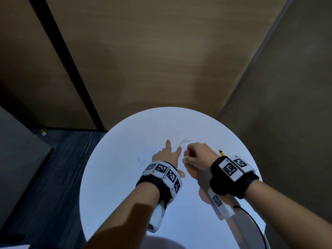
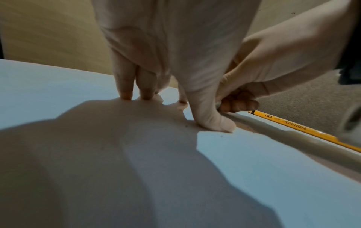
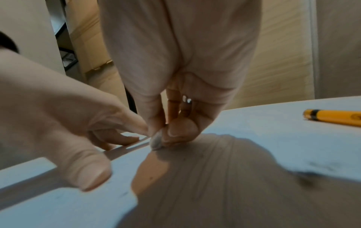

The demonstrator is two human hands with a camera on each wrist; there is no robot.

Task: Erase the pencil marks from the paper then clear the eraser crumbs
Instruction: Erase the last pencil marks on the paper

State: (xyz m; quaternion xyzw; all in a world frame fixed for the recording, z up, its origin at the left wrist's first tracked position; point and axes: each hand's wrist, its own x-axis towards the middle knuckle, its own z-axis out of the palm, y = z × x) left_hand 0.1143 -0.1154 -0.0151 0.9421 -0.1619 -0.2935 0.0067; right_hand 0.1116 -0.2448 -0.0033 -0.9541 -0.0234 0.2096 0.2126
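At left on the table (image 1: pixel 111 177), our left hand (image 1: pixel 166 155) lies spread, fingers (image 2: pixel 125 86) straight and pressing the paper (image 2: pixel 58 84) flat; it holds nothing. We keep that pressure close beside the rubbing zone so the sheet cannot buckle. Just right of it, our right hand (image 1: pixel 198 156) is curled, thumb and fingertips pinching the eraser (image 3: pixel 156 141), whose tip meets the paper. We judge short, light strokes best, working toward the grey smudge (image 1: pixel 185 141) just beyond the knuckles. Dark crumbs (image 3: pixel 304 180) lie nearby for sweeping later. Farthest right, the pencil (image 3: pixel 332 117) rests untouched.
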